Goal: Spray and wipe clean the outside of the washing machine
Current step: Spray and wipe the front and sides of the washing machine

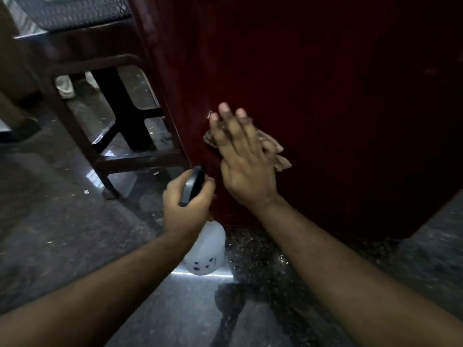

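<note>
The dark red washing machine (325, 96) fills the upper right of the head view, its side panel facing me. My right hand (243, 159) lies flat on that panel near its left edge, fingers spread, pressing a crumpled brown cloth (273, 149) against it. My left hand (186, 204) is just below and left of it, wrapped around the black trigger head of a white spray bottle (208, 249). The bottle's body hangs down under my fist, close to the machine's lower corner.
A dark brown plastic chair (100, 101) stands right beside the machine on the left, with a patterned cushion on its seat. The floor (75, 234) is polished speckled stone with small bits of debris. Someone's feet show behind the chair legs.
</note>
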### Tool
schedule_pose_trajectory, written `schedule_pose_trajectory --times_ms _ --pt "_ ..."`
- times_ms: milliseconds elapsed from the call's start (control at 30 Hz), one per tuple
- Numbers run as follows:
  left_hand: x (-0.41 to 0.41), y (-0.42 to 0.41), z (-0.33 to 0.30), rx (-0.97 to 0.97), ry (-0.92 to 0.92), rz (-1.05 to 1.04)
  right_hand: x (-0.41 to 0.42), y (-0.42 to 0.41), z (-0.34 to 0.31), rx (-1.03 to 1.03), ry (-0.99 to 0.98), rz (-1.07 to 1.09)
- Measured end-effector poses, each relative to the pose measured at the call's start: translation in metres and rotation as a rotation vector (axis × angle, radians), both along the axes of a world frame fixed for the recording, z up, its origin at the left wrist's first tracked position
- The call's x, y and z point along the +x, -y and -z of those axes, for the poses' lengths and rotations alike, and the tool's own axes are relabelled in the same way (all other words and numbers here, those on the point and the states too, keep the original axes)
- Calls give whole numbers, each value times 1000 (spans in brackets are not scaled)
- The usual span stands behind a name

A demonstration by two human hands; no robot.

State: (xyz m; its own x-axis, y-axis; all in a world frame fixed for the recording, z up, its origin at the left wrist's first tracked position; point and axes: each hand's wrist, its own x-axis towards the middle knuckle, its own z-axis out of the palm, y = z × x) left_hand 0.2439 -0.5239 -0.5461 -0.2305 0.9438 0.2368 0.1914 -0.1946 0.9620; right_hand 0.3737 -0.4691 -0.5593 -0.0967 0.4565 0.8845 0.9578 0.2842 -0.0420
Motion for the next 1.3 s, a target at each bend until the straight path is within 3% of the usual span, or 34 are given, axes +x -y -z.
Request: schedule_pose_trajectory --times_ms 67,167,367,433,600,733,933,1100,1167,1300 --pt "-19 -6 5 -34 91 -118 -15 -2 4 -18 106 -39" --pt "-33 -9 12 -97 70 -155 -2 -4 24 -96 311 -229" --pt "5 0 19 -2 -84 118 86 14 60 -114 698 -147" --pt "25 1 27 10 -102 218 122 35 62 -71 739 -51" --pt "102 6 32 -3 -103 492 185 89 59 -72 536 287" --pt "159 17 35 15 -75 612 225 118 31 -158 391 369" --pt "201 37 37 -11 -2 743 269 147 25 -151 -392 464" --pt "193 42 35 -48 -17 735 245 138 49 -71 -798 417" --pt "183 40 32 -44 -41 721 223 136 59 -89 -863 390" --pt "146 31 30 -54 -75 631 181 128 65 -100 -788 248"
